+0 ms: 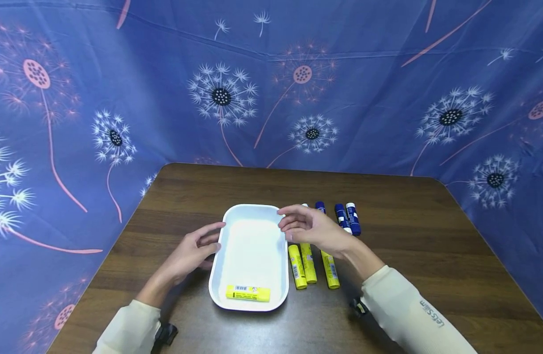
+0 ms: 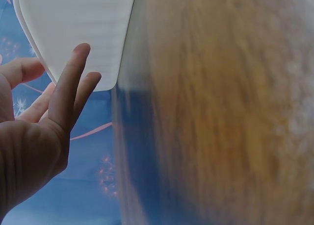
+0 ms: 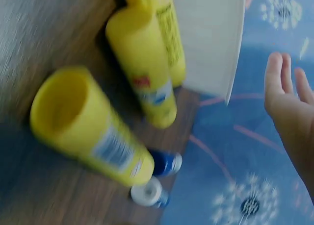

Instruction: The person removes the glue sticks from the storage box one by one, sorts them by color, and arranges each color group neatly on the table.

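Observation:
A white rectangular tray (image 1: 249,250) sits on the table in the head view, with one yellow glue stick (image 1: 248,293) lying crosswise at its near end. My left hand (image 1: 194,250) is at the tray's left side, its fingertips and thumb right at the rim. In the left wrist view its fingers (image 2: 68,90) stretch along the tray's outer wall. My right hand (image 1: 313,228) hovers over the tray's right rim, loosely bent and holding nothing. Below it lie yellow glue sticks (image 1: 330,270), partly hidden by the hand in the head view.
Several blue glue sticks with white parts (image 1: 353,219) lie behind the right hand. A brown wooden table (image 1: 408,246) extends to both sides. A blue dandelion-print cloth (image 1: 262,98) hangs along its back and sides.

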